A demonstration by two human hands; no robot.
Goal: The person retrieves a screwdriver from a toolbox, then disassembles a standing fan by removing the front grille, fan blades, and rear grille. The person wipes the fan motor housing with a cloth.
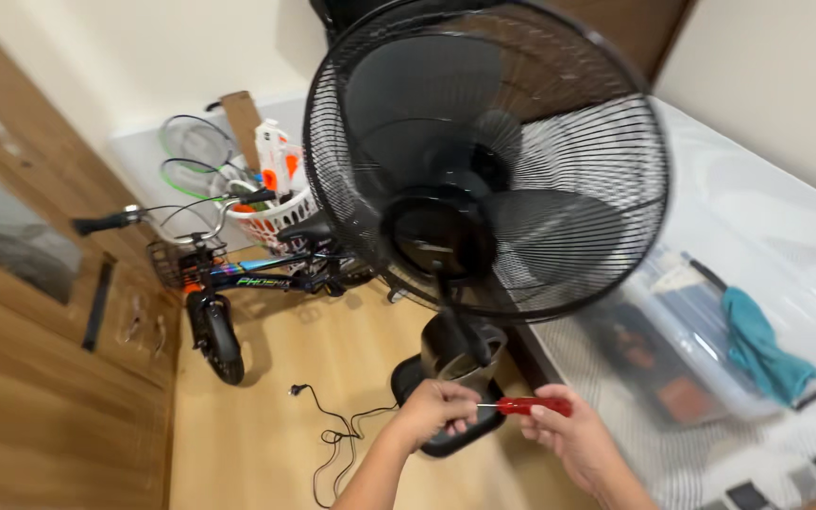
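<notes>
A black pedestal fan (484, 161) with a round wire grille fills the upper middle, its face turned toward me. Below the grille are its grey neck (460, 349) and black base (427, 444). My right hand (573, 439) grips a red-handled screwdriver (533, 406) that lies across, its thin shaft pointing left. My left hand (436, 411) is curled in front of the fan's neck, fingers pinching the screwdriver's shaft near the tip. Just what the tip touches is hidden by my fingers.
The fan's black power cord (337, 430) trails over the wooden floor. A small black bicycle (214, 283) stands at left by a white basket (276, 217) of toys and rackets. On the right a bed carries a clear plastic box (682, 349) and a teal cloth (757, 345).
</notes>
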